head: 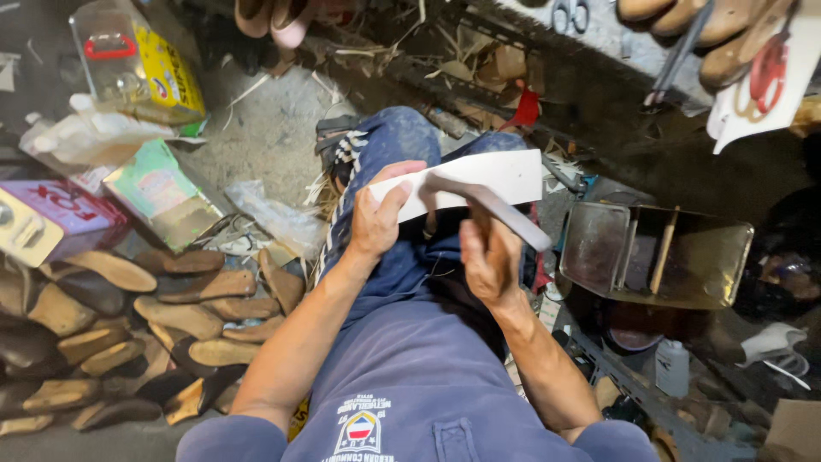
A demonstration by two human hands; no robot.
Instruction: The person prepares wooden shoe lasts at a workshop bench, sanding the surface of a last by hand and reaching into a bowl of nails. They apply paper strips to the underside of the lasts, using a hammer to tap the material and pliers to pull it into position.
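Observation:
A long white strip of board lies across my knee in blue jeans. My left hand pins its near end, thumb on top and fingers curled under. My right hand grips the handle of a grey flat-bladed tool, whose blade lies slanted over the middle of the strip. Whether the blade touches the strip is unclear.
Several brown shoe soles are piled on the floor at left, beside boxes and a clear plastic canister. An open metal tin with a stick in it stands at right. Scissors and more soles hang above.

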